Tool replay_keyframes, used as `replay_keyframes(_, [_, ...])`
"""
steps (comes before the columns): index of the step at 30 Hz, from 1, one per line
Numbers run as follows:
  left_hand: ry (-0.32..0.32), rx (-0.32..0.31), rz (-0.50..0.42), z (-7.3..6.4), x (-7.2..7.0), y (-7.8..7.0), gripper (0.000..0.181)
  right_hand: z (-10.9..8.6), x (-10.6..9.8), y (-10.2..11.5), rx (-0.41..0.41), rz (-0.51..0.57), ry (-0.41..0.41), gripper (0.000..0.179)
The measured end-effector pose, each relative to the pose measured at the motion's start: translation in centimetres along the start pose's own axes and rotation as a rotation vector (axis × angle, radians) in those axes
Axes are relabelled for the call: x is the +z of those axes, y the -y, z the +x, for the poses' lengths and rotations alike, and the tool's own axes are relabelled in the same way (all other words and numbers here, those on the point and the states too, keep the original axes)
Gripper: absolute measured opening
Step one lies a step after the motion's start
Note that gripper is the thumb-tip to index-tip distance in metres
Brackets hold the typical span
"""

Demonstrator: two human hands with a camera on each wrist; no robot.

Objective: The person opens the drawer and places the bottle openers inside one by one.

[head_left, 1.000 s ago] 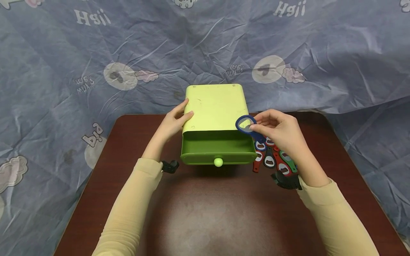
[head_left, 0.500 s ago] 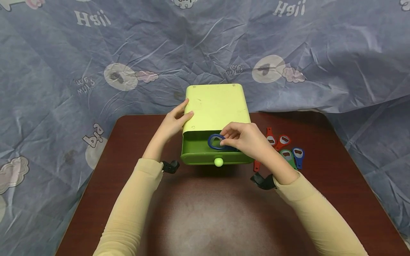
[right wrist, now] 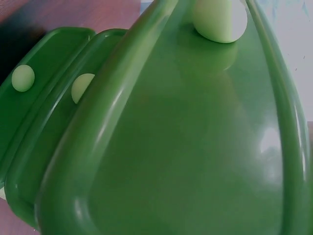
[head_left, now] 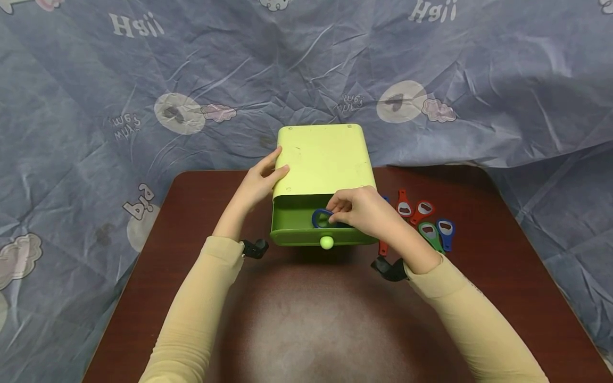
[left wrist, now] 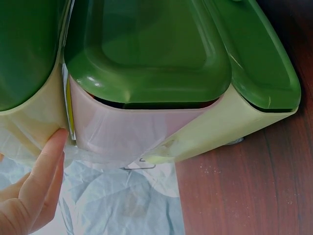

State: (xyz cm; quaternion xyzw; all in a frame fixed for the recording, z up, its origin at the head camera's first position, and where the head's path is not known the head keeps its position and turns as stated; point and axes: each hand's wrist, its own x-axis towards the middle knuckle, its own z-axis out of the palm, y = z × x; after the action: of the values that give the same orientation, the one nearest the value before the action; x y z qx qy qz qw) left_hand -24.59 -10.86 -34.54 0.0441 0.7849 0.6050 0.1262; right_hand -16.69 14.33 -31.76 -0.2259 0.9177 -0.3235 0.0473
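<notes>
A yellow-green cabinet stands at the back of the table, its green top drawer pulled out. My right hand is over that drawer and pinches a blue-rimmed bottle opener between thumb and fingers. Part of the opener lies behind the hand and the drawer front. My left hand rests against the cabinet's left edge, fingers fairly straight. In the left wrist view its fingertip touches the cabinet's side. The right wrist view shows green drawer fronts with round knobs, but not the right hand.
Red bottle openers, a green bottle opener and a blue bottle opener lie on the table right of the cabinet. A printed blue-grey cloth hangs behind the dark red table.
My right hand has carried the blue bottle opener leftward from the cabinet's right front corner and lowered it into the open drawer. The left hand has stayed on the cabinet.
</notes>
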Motion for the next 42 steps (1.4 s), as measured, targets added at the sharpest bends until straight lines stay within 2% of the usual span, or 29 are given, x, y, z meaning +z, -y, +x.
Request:
replay_keyframes(8, [-0.002, 0.001, -0.008, 0.1, 0.1, 0.1, 0.062, 0.0, -0.1, -0.1, 0.022, -0.013, 0.07, 0.011])
replay_keyframes(13, [-0.013, -0.004, -0.01, 0.0, 0.2, 0.1, 0.062, 0.1, -0.3, 0.1, 0.044, -0.037, 0.119, 0.019])
replay_keyframes(17, [-0.012, -0.003, -0.006, 0.0, 0.3, 0.0, 0.062, -0.2, -0.6, 0.0, 0.062, -0.048, 0.11, 0.025])
replay_keyframes(25, [-0.001, -0.006, -0.011, 0.1, 0.2, 0.1, 0.062, -1.6, -2.9, -0.3, 0.058, 0.002, -0.028, 0.024])
replay_keyframes(27, [0.001, -0.009, -0.011, 0.1, 0.2, 0.0, 0.063, -2.2, -3.7, -0.7, 0.077, 0.029, -0.079, 0.023])
replay_keyframes(31, [0.002, -0.018, -0.019, 0.1, 0.2, -0.2, 0.064, -3.3, -5.2, -2.1, 0.164, 0.075, -0.2, 0.023])
replay_keyframes(35, [0.0, -0.021, -0.02, 0.1, 0.2, -0.2, 0.064, -4.5, -6.4, -4.3, 0.252, 0.072, -0.278, 0.031])
replay_keyframes(42, [-0.009, -0.014, -0.016, 0.2, 0.3, 0.1, 0.063, -6.0, -7.0, -10.5, 0.362, 0.066, -0.317, 0.043])
